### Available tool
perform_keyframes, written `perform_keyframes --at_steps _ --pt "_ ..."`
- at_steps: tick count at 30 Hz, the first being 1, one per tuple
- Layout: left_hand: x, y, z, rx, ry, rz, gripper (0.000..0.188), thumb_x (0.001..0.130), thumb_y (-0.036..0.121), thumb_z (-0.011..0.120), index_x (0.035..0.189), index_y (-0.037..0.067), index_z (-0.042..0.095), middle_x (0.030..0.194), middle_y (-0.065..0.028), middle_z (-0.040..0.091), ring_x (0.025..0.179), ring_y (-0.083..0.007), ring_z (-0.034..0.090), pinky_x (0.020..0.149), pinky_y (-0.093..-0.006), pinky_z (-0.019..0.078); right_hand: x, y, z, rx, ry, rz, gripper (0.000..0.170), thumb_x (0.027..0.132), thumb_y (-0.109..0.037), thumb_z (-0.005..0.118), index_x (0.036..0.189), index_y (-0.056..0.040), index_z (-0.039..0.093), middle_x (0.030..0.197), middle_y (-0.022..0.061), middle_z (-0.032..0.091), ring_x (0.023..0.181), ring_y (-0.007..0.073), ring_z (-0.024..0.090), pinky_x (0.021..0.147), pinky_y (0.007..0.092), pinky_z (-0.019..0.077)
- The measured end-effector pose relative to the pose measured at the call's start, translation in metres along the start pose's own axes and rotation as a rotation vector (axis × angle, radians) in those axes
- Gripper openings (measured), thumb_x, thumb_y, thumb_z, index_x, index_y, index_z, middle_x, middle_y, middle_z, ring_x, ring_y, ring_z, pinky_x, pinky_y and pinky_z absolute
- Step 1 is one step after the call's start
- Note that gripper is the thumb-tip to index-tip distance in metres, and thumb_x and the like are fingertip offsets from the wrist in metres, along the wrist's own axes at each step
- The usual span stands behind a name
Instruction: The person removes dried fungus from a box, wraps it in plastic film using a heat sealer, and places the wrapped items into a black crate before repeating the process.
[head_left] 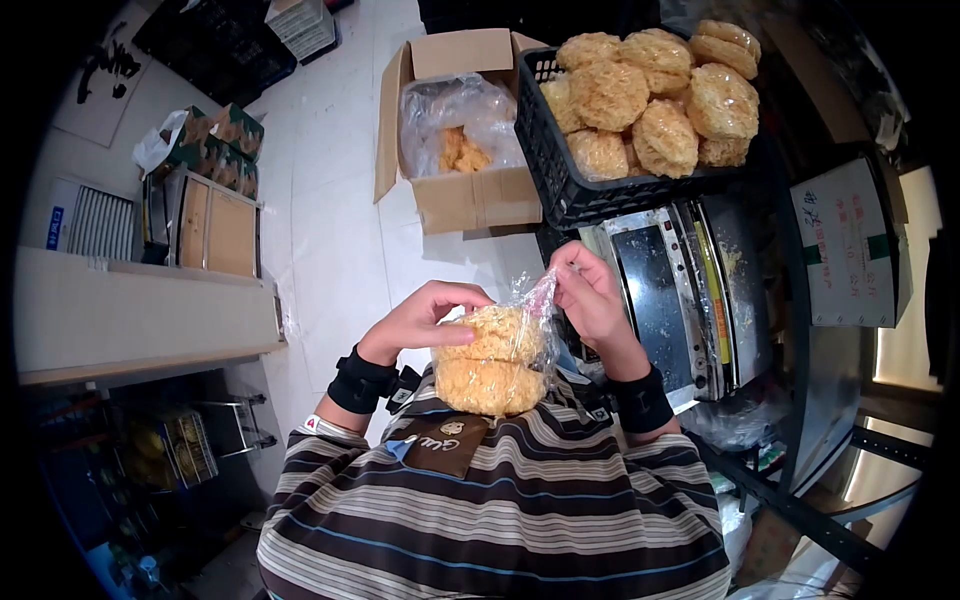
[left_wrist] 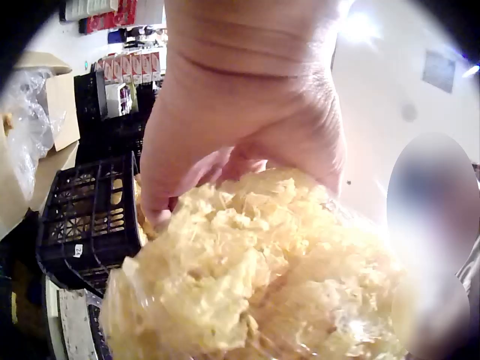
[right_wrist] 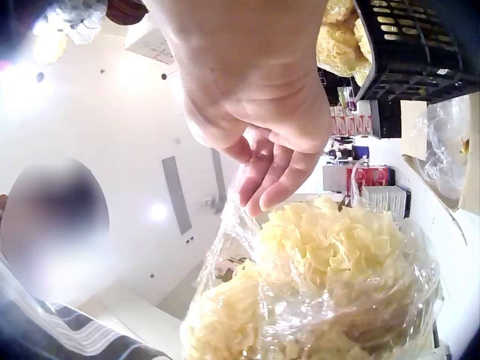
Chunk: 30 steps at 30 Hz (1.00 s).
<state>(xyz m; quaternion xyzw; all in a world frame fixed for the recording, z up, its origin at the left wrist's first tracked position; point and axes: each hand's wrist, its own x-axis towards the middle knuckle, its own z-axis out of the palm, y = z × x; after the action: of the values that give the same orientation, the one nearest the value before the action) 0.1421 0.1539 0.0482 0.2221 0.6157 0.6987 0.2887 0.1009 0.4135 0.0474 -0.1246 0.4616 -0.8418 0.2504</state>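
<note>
A clear plastic bag (head_left: 548, 335) holds two round, crinkly yellow cakes that look like dried noodle cakes (head_left: 490, 387), one against the other, in front of the person's body. My left hand (head_left: 428, 318) grips the bagged cakes from the left, its thumb over the farther cake and its fingers partly hidden behind. On the right, my right hand (head_left: 592, 300) pinches the gathered plastic at the bag's mouth. The right wrist view shows this plastic drawn up in a twist to the fingertips (right_wrist: 268, 196). Crinkled cake fills the lower part of the left wrist view below the hand.
A black crate (head_left: 575, 200) heaped with similar bagged cakes stands at the far right. Next to it is an open cardboard box (head_left: 480, 200) with a plastic liner and orange-yellow pieces inside. A metal appliance (head_left: 650, 300) stands right of the hands, a counter (head_left: 150, 320) at the left.
</note>
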Motion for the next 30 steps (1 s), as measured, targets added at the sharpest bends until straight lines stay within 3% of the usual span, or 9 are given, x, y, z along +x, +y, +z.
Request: perform_keyframes --at_steps 3,7,10,13,20,22,25,27,30 --pt "0.003 0.016 0.017 -0.106 -0.012 0.162 0.05 0.081 0.022 0.073 0.123 0.001 0.057 0.126 -0.0115 0.058 0.112 -0.0189 0.056 0.098 -0.0319 0.0411 -0.013 -0.013 0.005 0.019 -0.017 0.0 0.009 0.1 -0.013 0.048 0.098 -0.0054 0.052 0.087 0.0002 0.056 0.08 0.0064 0.056 0.072 0.0239 0.0469" --pt "-0.007 0.032 0.028 -0.059 -0.062 -0.022 0.059 0.074 0.021 0.078 0.124 0.0 0.055 0.132 -0.0149 0.053 0.119 -0.0245 0.052 0.102 -0.0354 0.0375 -0.027 -0.024 0.014 0.066 0.007 0.023 0.008 0.099 -0.012 0.049 0.097 -0.0053 0.05 0.084 -0.0011 0.054 0.078 0.0063 0.054 0.07 0.023 0.0448" --pt "-0.007 0.05 0.024 0.193 -0.041 0.111 0.055 0.074 0.015 0.078 0.122 0.001 0.056 0.122 -0.0149 0.058 0.112 -0.0262 0.056 0.097 -0.0353 0.0428 -0.03 -0.022 0.013 0.193 -0.073 -0.028 0.016 0.098 -0.017 0.051 0.096 -0.0045 0.042 0.08 0.0237 0.067 0.075 0.0319 0.07 0.073 0.0389 0.0572" --pt "-0.009 0.059 0.034 0.369 -0.045 0.19 0.052 0.074 0.013 0.076 0.121 0.002 0.056 0.115 -0.0138 0.059 0.106 -0.0296 0.058 0.091 -0.0357 0.046 -0.03 -0.025 0.012 0.348 -0.216 0.037 0.011 0.1 -0.015 0.047 0.099 -0.0039 0.046 0.087 0.014 0.067 0.082 0.0207 0.067 0.08 0.0324 0.0525" --pt "-0.015 0.065 0.053 0.491 0.029 0.146 0.054 0.074 0.014 0.075 0.123 0.003 0.054 0.118 -0.0136 0.056 0.107 -0.0317 0.058 0.09 -0.0346 0.0473 -0.036 -0.01 0.02 0.529 -0.051 0.149 0.014 0.1 -0.017 0.043 0.102 -0.0035 0.045 0.074 0.0136 0.065 0.07 0.0235 0.066 0.075 0.0373 0.0548" --pt "-0.014 0.059 0.053 0.537 0.091 0.134 0.057 0.074 0.015 0.076 0.124 0.003 0.053 0.118 -0.0134 0.056 0.109 -0.0306 0.057 0.091 -0.0338 0.0467 -0.033 -0.004 0.018 0.642 0.122 0.182 0.011 0.099 -0.017 0.044 0.104 -0.0077 0.042 0.059 0.0056 0.056 0.057 0.0225 0.063 0.076 0.0411 0.0567" --pt "-0.009 0.058 0.044 0.432 0.047 0.156 0.059 0.074 0.021 0.077 0.126 0.003 0.053 0.121 -0.0125 0.055 0.112 -0.0271 0.056 0.094 -0.0342 0.0455 -0.034 -0.003 0.022 0.604 0.132 0.129 0.012 0.098 -0.018 0.045 0.104 -0.0086 0.04 0.053 0.0032 0.052 0.051 0.0203 0.06 0.076 0.0407 0.0564" --pt "-0.013 0.047 0.03 0.255 -0.028 0.09 0.074 0.075 0.03 0.079 0.136 0.005 0.046 0.127 -0.013 0.051 0.122 -0.026 0.05 0.099 -0.0367 0.0429 -0.04 -0.005 0.02 0.543 0.088 0.112 0.012 0.099 -0.019 0.044 0.103 -0.0087 0.039 0.051 0.0036 0.051 0.047 0.0198 0.059 0.075 0.0409 0.0561" --pt "-0.014 0.037 0.027 0.049 0.019 -0.231 0.112 0.067 0.043 0.082 0.151 0.003 0.018 0.15 -0.0158 0.031 0.139 -0.0284 0.031 0.112 -0.0382 0.0288 -0.045 -0.01 0.018 0.429 0.016 0.084 0.012 0.099 -0.02 0.043 0.099 -0.0091 0.037 0.047 0.0045 0.051 0.041 0.0195 0.055 0.075 0.0414 0.0559"
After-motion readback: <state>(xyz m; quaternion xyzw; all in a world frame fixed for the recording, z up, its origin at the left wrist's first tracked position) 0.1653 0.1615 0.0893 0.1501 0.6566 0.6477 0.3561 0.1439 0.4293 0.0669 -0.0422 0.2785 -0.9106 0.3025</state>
